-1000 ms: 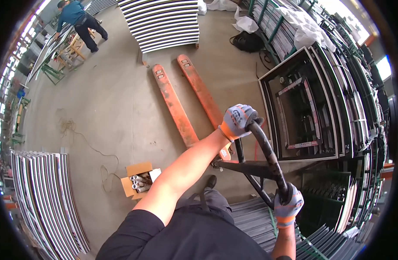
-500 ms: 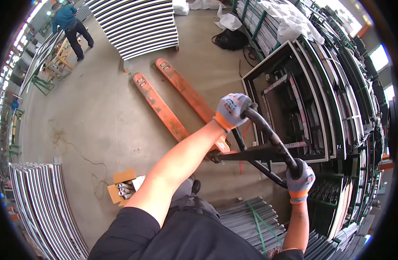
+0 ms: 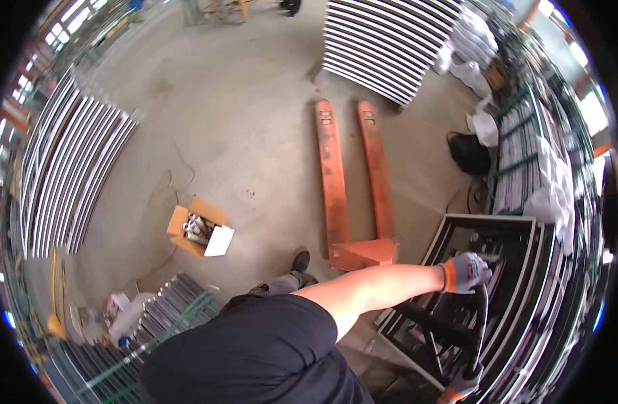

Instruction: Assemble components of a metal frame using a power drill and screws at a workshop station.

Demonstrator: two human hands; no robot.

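Note:
My left hand (image 3: 466, 273), in a grey glove with an orange cuff, is closed round the upper end of a black, curved pallet jack handle (image 3: 482, 313). Lower down, my right hand (image 3: 462, 385), gloved alike, grips the handle's other end. The shaft runs from the loop back toward the orange pallet jack (image 3: 363, 252), partly hidden behind my left arm. Its two scuffed forks (image 3: 332, 175) lie low over the floor and point away from me. Just beyond their tips stands a tall stack of white-and-dark striped panels (image 3: 389, 47), apart from the forks.
Framed panels (image 3: 450, 236) lean against racks close on my right. An open cardboard box (image 3: 218, 240) of metal tubes sits on the floor at left. Bundled grey profiles (image 3: 167, 310) lie behind it, near another striped stack (image 3: 73, 175). White sacks (image 3: 472, 77) and a black bundle (image 3: 469, 153) lie far right.
My view has turned left. The forks, earlier slanting up to the left, now point almost straight ahead, and the handle has swung to the lower right. Both hands keep their hold.

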